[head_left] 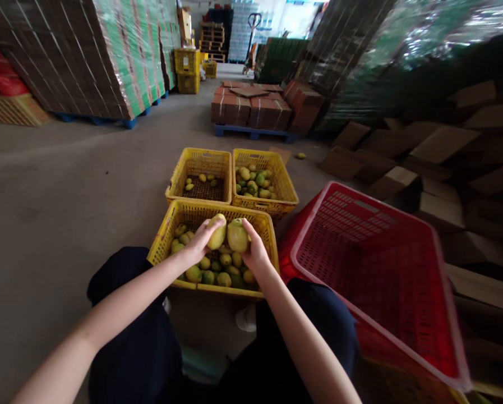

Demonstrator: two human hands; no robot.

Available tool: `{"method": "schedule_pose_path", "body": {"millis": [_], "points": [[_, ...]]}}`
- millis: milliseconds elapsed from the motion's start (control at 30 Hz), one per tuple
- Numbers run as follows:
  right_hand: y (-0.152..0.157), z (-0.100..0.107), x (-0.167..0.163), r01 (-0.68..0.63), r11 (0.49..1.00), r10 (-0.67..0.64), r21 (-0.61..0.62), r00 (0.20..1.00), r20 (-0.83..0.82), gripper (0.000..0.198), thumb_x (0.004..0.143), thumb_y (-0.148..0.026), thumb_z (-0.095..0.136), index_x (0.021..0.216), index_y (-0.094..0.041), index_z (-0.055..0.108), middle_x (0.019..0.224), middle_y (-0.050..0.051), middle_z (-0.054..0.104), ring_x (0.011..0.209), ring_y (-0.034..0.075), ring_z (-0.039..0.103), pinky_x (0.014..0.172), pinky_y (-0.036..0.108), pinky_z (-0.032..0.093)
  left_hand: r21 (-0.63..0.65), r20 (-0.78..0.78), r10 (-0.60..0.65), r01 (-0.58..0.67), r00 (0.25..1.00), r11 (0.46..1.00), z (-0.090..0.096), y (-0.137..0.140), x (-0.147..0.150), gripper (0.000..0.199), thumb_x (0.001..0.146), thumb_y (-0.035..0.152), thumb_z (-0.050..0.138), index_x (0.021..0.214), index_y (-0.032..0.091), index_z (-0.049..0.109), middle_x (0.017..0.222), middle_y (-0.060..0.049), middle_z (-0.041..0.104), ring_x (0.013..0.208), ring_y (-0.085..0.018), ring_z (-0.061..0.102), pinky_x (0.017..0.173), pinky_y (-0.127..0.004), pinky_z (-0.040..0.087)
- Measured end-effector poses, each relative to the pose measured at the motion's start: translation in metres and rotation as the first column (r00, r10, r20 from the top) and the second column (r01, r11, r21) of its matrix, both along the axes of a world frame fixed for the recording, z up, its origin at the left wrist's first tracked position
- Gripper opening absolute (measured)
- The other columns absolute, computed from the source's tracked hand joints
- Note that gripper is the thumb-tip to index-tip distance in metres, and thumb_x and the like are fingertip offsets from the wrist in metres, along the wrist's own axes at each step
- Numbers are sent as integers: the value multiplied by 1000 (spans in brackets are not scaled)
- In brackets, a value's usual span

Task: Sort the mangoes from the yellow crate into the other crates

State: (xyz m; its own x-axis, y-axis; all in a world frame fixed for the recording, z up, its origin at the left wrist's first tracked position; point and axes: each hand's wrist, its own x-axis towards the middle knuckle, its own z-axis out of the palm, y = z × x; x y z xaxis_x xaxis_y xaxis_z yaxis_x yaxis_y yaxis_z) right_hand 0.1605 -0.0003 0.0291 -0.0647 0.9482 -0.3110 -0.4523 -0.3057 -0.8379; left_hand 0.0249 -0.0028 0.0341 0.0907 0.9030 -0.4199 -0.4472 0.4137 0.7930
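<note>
My left hand [198, 242] is closed round a yellow lemon [217, 232], held upright. In my right hand [256, 250] is a greener lemon [236, 235], gripped from its right side with the thumb near the top. The two lemons are side by side above the near yellow crate [164, 235]. Several yellow and green lemons [224, 279] lie in that crate, beneath my hands. The fingers behind both held lemons are partly hidden.
Two more yellow crates, left [178, 174] and right [287, 185], stand just beyond and contain lemons. A large red crate [402, 325] is at my right. One lemon [300, 155] lies on the floor. Flattened cardboard [440, 146], a loaded pallet [251, 109] and wrapped stacks [108, 56] surround.
</note>
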Motion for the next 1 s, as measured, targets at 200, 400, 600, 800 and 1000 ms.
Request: {"method": "schedule_pose_path", "body": {"millis": [200,400,600,800,1000], "points": [[10,9,-2,91,993,-96,-70,993,-64,38,70,-61,64,75,-24,61,67,1,71,74,26,72,61,39,60,-88,265,74,-52,962,995,3,15,-4,38,87,46,60,106,13,67,82,-6,73,73,-18,69,64,-26,56],[22,0,-5,188,982,-190,-30,978,-85,39,65,-61,67,71,-22,63,63,3,71,75,27,72,63,37,59,-25,231,78,-75,970,997,10,18,-11,36,90,43,50,94,12,70,73,-6,72,67,-18,70,56,-25,54],[20,6,-14,189,968,-176,168,980,-91,36,69,-55,64,66,-19,69,67,3,72,79,26,70,69,35,56,368,85,114,-138,990,920,13,18,-5,40,76,50,62,64,13,68,68,-7,71,71,-20,68,56,-24,48],[16,8,-15,213,935,-201,282,977,-74,29,71,-46,66,66,-18,73,71,2,73,76,23,68,69,31,52,533,-67,165,-104,984,840,10,19,-5,42,81,50,60,62,15,71,65,-5,69,69,-19,65,64,-27,45],[14,6,-15,189,947,-174,260,982,-80,30,71,-47,64,68,-18,74,69,3,72,75,23,67,66,31,50,630,-94,200,-97,975,770,2,21,-9,38,83,45,57,63,17,73,79,-5,70,77,-17,62,77,-27,45]]}}
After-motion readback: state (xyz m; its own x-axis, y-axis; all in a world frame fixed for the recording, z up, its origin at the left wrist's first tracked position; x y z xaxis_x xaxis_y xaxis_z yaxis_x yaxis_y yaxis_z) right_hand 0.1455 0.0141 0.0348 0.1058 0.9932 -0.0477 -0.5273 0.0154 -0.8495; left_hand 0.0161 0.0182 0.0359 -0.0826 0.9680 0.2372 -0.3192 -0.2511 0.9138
